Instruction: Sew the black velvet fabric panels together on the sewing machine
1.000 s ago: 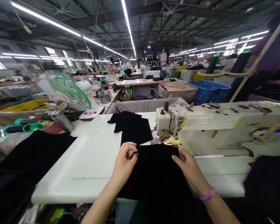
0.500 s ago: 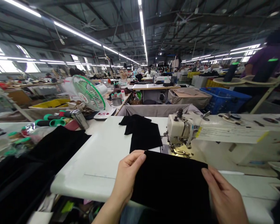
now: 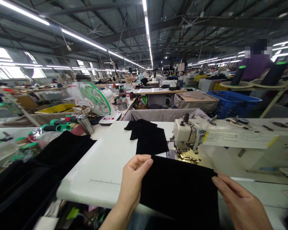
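A piece of black fabric is stretched between my two hands above the front of the white table. My left hand pinches its upper left corner between thumb and fingers. At the upper right corner, my right hand grips the edge in the same way. The lower part of the fabric hangs toward my lap and runs out of view. Just beyond it stands a sewing machine, its needle area close to the fabric's top edge. More black fabric pieces lie flat on the table left of the machine head.
Dark cloth drapes along the table's left side, near thread spools and a metal flask. A green-rimmed fan stands behind. Thread cones and a blue crate are at right; a person in purple is farther back.
The view has shifted slightly. My right hand has moved a little outward to the right, still pinching the fabric corner. The person in the background has moved left in view.
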A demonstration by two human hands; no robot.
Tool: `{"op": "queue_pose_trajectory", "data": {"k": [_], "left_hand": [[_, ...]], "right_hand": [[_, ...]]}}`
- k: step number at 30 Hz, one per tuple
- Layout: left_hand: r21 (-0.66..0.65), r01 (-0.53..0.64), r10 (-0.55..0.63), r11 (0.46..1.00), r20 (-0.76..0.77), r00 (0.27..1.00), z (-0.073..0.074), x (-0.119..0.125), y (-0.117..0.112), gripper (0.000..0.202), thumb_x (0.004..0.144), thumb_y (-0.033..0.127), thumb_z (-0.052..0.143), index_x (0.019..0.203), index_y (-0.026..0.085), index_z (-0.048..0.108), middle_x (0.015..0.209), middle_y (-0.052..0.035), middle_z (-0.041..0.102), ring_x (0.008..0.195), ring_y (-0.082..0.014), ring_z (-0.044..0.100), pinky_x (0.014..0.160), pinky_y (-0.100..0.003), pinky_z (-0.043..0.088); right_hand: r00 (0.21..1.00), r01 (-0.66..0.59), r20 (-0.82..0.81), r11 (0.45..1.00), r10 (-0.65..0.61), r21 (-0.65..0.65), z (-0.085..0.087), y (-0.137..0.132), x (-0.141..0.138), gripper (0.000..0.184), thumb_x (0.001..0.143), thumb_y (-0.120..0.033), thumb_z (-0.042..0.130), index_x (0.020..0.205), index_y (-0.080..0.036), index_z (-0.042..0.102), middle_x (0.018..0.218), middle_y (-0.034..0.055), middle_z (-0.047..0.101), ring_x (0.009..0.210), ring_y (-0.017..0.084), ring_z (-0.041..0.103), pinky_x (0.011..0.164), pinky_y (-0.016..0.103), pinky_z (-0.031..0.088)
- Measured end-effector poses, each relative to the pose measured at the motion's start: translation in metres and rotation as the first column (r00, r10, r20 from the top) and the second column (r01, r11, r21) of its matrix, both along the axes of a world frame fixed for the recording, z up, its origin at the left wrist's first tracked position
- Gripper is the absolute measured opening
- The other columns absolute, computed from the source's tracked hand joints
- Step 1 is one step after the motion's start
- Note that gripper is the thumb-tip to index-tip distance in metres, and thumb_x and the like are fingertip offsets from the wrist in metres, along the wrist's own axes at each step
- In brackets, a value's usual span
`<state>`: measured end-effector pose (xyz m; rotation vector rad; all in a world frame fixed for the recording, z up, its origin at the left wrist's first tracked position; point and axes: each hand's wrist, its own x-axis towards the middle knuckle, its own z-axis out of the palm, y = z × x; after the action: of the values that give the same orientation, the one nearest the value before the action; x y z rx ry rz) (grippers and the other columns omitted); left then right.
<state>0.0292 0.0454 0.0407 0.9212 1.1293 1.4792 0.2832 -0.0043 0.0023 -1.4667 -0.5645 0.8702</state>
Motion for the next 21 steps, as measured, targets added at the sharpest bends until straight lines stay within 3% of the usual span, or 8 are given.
{"op": "queue_pose_trajectory", "data": {"k": [7, 14, 21], "left_hand": [[-0.012, -0.008, 0.008, 1.000, 0.014, 1.000, 0.002, 0.003, 0.005, 0.031, 0.060, 0.037, 0.089, 0.073, 0.015, 0.071, 0.076, -0.0019, 0.070, 0.069, -0.0116, 0.060, 0.067, -0.021, 0.046], [-0.050, -0.084, 0.086, 0.995, 0.042, 0.995, 0.005, 0.000, 0.009, 0.038, 0.048, 0.028, 0.092, 0.072, 0.019, 0.065, 0.075, 0.0040, 0.067, 0.070, -0.0090, 0.059, 0.062, -0.013, 0.047], [-0.111, -0.106, 0.111, 0.988, 0.033, 0.993, 0.001, -0.004, 0.008, 0.037, 0.044, 0.025, 0.093, 0.068, 0.021, 0.065, 0.078, 0.0044, 0.066, 0.074, -0.0099, 0.061, 0.061, -0.011, 0.051]], "right_hand": [[1.000, 0.004, -0.004, 0.995, -0.004, 0.104, -0.010, 0.002, 0.002, 0.043, 0.048, -0.054, 0.091, 0.077, -0.023, 0.081, 0.107, 0.0081, 0.077, 0.115, 0.036, 0.064, 0.109, 0.044, 0.043], [0.995, -0.084, -0.034, 0.962, 0.096, 0.259, 0.009, 0.002, -0.011, 0.030, 0.063, -0.045, 0.088, 0.076, -0.021, 0.077, 0.085, 0.0058, 0.075, 0.086, 0.023, 0.068, 0.083, 0.034, 0.055], [0.991, -0.104, -0.052, 0.950, 0.124, 0.294, 0.010, 0.005, -0.013, 0.028, 0.066, -0.043, 0.087, 0.072, -0.020, 0.072, 0.093, 0.0050, 0.073, 0.089, 0.020, 0.066, 0.084, 0.031, 0.051]]}}
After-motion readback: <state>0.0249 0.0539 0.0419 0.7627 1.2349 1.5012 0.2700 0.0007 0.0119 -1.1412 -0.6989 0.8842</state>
